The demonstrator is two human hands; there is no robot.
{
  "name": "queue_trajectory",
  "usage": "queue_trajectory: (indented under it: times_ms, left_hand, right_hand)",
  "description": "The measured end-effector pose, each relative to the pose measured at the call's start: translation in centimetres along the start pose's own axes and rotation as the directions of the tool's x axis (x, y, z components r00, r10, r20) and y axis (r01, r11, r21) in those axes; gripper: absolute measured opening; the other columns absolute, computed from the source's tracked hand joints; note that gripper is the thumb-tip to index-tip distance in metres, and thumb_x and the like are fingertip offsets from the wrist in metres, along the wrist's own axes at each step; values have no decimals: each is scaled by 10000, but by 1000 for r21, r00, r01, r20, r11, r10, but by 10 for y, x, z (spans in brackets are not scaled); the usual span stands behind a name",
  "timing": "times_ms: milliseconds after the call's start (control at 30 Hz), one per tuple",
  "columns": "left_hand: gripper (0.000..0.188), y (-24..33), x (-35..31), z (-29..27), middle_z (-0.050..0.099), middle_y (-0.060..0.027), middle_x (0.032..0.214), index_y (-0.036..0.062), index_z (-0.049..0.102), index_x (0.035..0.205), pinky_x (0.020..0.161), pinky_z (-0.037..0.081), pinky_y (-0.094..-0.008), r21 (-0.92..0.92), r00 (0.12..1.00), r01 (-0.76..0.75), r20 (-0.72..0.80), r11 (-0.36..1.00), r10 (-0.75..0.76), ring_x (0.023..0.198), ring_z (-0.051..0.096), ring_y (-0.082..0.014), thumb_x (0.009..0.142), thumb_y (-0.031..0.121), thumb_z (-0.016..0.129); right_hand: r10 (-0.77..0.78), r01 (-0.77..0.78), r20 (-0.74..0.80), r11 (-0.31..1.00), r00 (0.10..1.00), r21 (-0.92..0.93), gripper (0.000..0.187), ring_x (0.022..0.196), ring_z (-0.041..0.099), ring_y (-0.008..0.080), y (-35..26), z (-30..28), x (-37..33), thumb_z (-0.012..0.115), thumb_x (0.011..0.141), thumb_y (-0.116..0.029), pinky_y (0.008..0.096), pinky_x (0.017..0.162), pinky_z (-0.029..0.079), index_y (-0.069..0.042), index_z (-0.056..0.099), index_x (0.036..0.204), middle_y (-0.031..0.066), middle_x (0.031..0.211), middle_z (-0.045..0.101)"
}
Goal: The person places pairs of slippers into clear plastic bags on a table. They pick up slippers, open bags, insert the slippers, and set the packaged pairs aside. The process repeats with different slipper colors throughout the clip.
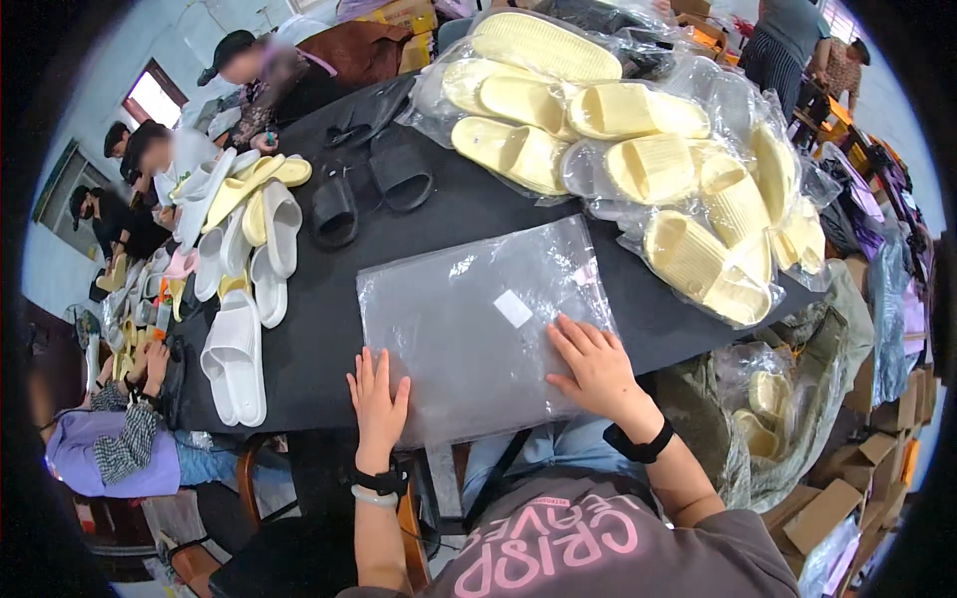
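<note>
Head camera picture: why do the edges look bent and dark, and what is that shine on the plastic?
Head view: a fisheye lens curves the black table edges and leaves a dark round rim; daylight glints off the clear bag stack under both hands (left, right) and off the bagged yellow slippers; faces at the left are blurred.

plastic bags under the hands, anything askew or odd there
Nothing stands out. Both hands, left and right, lie flat on the stack of clear plastic bags, which overhangs the near edge of the black table slightly.
</note>
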State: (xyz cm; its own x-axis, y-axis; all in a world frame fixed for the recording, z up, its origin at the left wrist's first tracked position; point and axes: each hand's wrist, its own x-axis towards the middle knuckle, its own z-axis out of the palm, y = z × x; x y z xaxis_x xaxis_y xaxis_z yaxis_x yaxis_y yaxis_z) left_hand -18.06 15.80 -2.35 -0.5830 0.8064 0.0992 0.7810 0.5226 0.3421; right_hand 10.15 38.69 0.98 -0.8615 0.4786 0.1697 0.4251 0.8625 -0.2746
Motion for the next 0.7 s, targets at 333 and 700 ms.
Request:
queue_trajectory:
  times_ms: [333,700]
  left_hand:
    - [597,7,16,11,333,-231,1532,-46,428,1363,1182,153,-542,83,993,-81,-85,993,88,1445,270,-378,900,297,583]
    - [719,14,20,7,321,-235,1533,-69,315,1458,1180,174,-532,166,996,-80,-19,983,85,1433,278,-389,903,320,555]
  right_hand:
    - [-60,40,-171,992,983,-116,586,1375,390,299,50,6,76,584,921,-402,480,1120,318,-107,473,1415,98,1479,442]
    - [173,-155,81,969,982,-194,682,1449,289,282,64,14,80,438,964,-531,518,1161,229,-119,353,1500,105,1568,320]
